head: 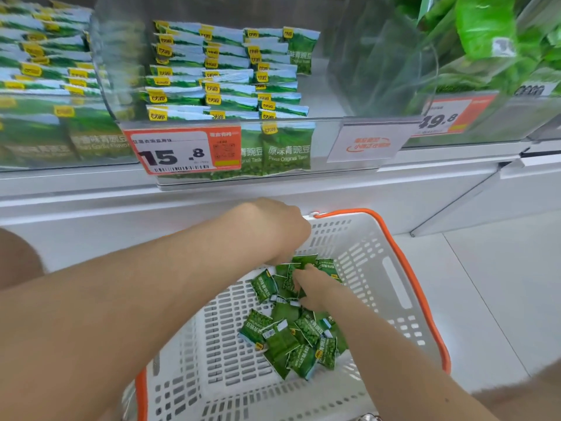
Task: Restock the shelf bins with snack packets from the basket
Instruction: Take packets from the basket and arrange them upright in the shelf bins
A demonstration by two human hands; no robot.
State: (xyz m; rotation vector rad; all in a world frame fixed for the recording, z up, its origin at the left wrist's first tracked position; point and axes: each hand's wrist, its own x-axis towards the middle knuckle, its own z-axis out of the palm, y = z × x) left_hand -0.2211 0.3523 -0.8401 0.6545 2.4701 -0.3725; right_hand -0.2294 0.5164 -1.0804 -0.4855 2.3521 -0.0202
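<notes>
A white slotted basket [391, 287] with an orange rim sits on the floor below the shelf. Several small green pea snack packets [291, 338] lie loose on its bottom. Both my hands reach into the far end of the pile. My left hand [277, 232] curls downward over packets there, its fingertips hidden. My right hand [315, 288] grips a few green packets between fingers and thumb. Above, the clear middle shelf bin [334, 95] holds stacked rows of the same green packets on its left side.
A 15.8 price tag [182, 151] hangs on the middle bin's front. The left bin [51, 86] is packed with green packets. The right bin [491, 56], tagged 49.8, holds bigger green bags. White shelf base and pale floor tiles surround the basket.
</notes>
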